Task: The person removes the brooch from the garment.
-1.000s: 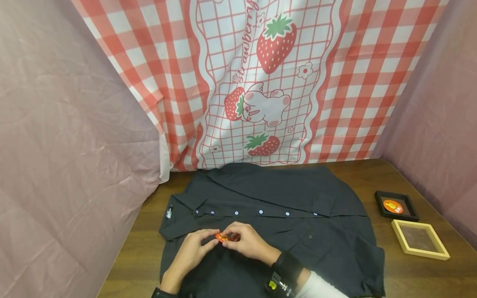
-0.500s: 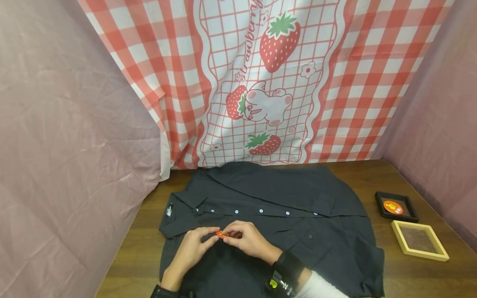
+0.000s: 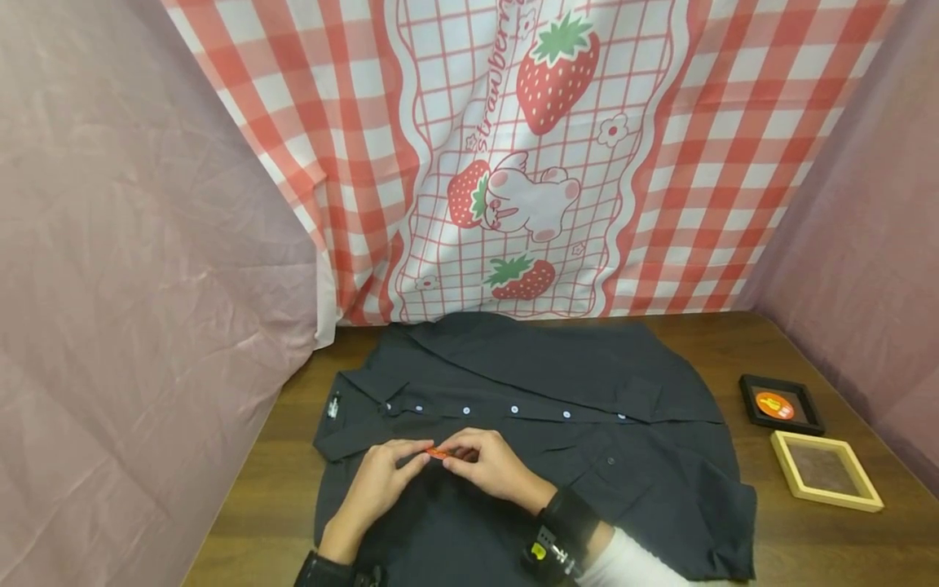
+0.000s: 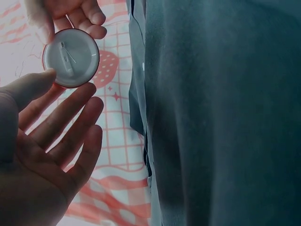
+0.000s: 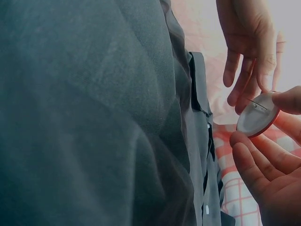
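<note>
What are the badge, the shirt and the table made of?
Badge: probably metal, judging by the smooth, pale sheen of its back. Shirt: dark, matte cloth that creases softly; the fibre is unclear. Table: brown wood or wood-look laminate, since grain streaks show.

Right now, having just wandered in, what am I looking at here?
A person's left hand and right hand together hold a round badge above a dark shirt spread on a wooden table. The badge's pin looks unclasped, clear of the shirt. To the right lie a black frame with an orange disc in it and a pale frame.
</note>
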{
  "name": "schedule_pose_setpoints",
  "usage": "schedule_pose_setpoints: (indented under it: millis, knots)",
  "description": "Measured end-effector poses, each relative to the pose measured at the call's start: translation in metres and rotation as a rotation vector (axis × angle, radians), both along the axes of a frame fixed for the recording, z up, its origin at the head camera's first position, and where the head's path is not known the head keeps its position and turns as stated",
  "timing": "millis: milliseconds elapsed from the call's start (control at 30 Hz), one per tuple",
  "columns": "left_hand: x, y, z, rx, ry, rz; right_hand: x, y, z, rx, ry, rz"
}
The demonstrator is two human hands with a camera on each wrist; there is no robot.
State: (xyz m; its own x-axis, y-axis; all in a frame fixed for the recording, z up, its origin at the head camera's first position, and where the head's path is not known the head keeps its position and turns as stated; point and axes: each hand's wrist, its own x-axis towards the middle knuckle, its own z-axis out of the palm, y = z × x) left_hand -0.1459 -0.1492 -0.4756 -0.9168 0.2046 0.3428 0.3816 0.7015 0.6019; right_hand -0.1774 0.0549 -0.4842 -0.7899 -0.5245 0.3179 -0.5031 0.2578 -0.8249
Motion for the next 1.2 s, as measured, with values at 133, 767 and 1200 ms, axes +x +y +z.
schedule_pose_setpoints:
  millis: [133,767,1200]
  knots:
    - [-0.001,0.003,0.000,0.016,-0.025,-0.003,0.001,0.002,-0.001,0.005,-0.010,-0.004]
    - [-0.006,0.005,0.005,0.034,-0.024,0.030,-0.004,-0.003,-0.001,-0.004,0.114,-0.097]
    - [-0.005,0.004,0.004,0.022,0.024,0.027,-0.003,-0.007,-0.005,0.006,0.231,-0.122]
